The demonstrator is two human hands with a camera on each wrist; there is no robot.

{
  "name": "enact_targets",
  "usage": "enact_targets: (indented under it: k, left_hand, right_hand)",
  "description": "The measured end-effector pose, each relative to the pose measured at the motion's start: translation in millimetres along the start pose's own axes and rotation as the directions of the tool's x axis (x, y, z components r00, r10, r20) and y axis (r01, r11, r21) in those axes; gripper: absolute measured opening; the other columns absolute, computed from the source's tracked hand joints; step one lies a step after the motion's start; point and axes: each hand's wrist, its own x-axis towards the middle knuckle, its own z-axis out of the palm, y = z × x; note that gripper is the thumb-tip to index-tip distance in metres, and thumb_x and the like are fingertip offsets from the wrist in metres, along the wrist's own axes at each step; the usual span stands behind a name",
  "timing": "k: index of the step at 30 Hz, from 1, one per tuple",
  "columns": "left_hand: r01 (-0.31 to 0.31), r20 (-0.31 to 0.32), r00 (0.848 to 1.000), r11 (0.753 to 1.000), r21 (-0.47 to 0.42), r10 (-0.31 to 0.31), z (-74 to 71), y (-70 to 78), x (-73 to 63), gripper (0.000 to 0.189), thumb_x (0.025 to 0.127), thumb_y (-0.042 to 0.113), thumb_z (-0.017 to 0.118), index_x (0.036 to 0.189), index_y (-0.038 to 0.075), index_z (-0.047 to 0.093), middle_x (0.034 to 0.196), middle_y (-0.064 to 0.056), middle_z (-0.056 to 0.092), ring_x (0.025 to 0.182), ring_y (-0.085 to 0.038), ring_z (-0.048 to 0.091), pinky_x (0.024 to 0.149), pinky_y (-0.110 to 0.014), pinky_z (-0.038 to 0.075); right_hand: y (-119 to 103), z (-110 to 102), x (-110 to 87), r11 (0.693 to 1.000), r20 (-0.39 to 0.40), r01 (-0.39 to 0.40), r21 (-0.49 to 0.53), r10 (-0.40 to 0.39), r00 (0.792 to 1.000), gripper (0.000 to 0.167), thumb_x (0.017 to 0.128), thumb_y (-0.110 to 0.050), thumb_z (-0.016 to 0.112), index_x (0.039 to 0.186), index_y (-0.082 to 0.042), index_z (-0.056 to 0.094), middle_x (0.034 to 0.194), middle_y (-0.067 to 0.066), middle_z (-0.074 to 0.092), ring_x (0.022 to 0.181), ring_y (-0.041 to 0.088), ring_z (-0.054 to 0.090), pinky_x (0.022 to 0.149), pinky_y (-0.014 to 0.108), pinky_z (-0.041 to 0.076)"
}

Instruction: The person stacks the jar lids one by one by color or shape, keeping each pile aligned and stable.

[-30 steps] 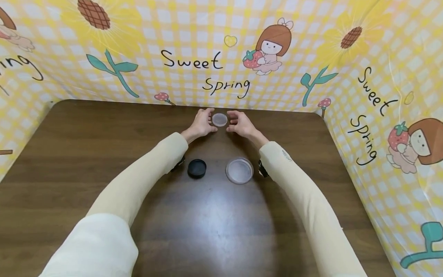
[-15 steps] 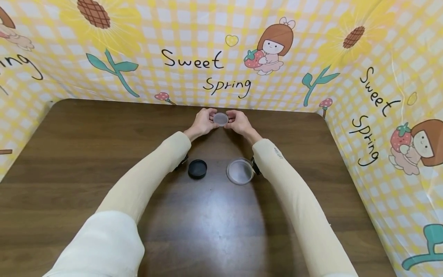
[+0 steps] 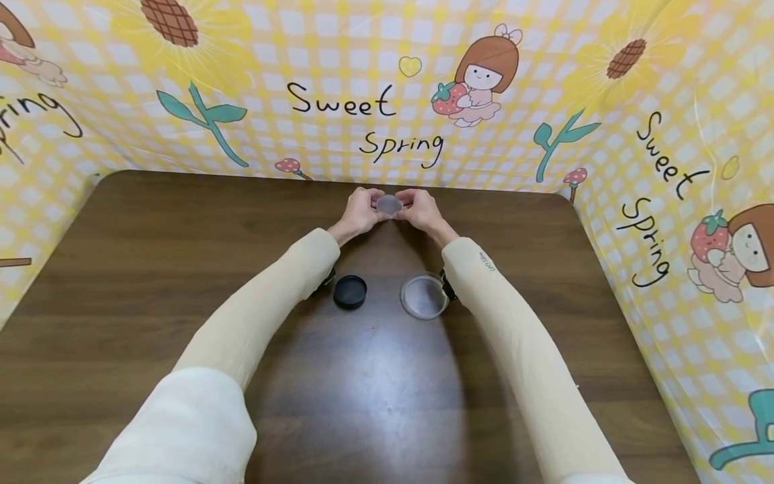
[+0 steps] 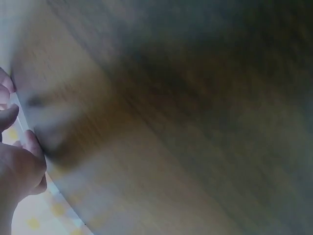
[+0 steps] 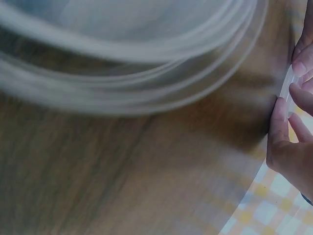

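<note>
A small clear round dish (image 3: 389, 204), like a petri dish, is at the far side of the table in the head view. My left hand (image 3: 363, 211) grips its left edge between thumb and fingers. From the right, my right hand (image 3: 420, 210) pinches the opposite edge. In the right wrist view, fingers of both hands meet at the thin rim of the small dish (image 5: 289, 88). Nearer me lie a shallow black round dish or lid (image 3: 350, 292), beside my left wrist, and a larger clear round dish (image 3: 423, 297), partly behind my right wrist's dark band.
The dark wooden table (image 3: 375, 390) has glare in its middle. A yellow checked cloth (image 3: 338, 141) with printed flowers and writing stands as a wall close behind both hands and along the sides.
Both hands have closed in from either side and taken hold of the small clear dish, which sits slightly farther back in view. The black piece and larger dish stay in place.
</note>
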Motion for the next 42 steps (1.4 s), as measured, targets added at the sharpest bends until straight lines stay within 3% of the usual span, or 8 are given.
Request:
enact_targets:
  k: [12,29,42]
  left_hand:
    - [0.037,-0.033,0.999,0.998,-0.060,-0.039,1.8,6.9,-3.3,0.050,0.081,0.001,0.077,0.126,-0.005,0.057,0.117,-0.020,0.062,0.105,-0.027,0.062,0.091,-0.032,0.049]
    - [0.072,0.020,0.997,0.992,-0.104,-0.071,0.4,10.5,-10.2,0.047,0.082,0.000,0.075,0.125,-0.004,0.058,0.113,-0.019,0.064,0.103,-0.027,0.061,0.089,-0.032,0.050]
    - [0.096,0.009,0.995,0.991,-0.094,-0.095,-5.3,20.7,-23.6,0.045,0.080,0.003,0.079,0.121,-0.004,0.061,0.111,-0.018,0.065,0.099,-0.027,0.062,0.086,-0.034,0.052]
  right_hand:
    - [4,-6,0.0,1.000,0.029,0.016,0.006,-0.016,0.999,0.049,0.083,0.003,0.074,0.129,0.003,0.058,0.116,0.020,0.063,0.103,0.027,0.062,0.085,0.031,0.050]
    - [0,-10,-8.3,1.000,0.018,-0.014,-0.012,0.014,1.000,0.046,0.082,0.002,0.073,0.126,0.003,0.060,0.113,0.020,0.064,0.101,0.026,0.061,0.085,0.028,0.049]
    - [-3,-12,-19.9,0.998,0.044,0.037,0.044,-0.039,0.998,0.042,0.084,0.005,0.069,0.125,0.005,0.059,0.114,0.021,0.062,0.102,0.027,0.059,0.084,0.029,0.049]
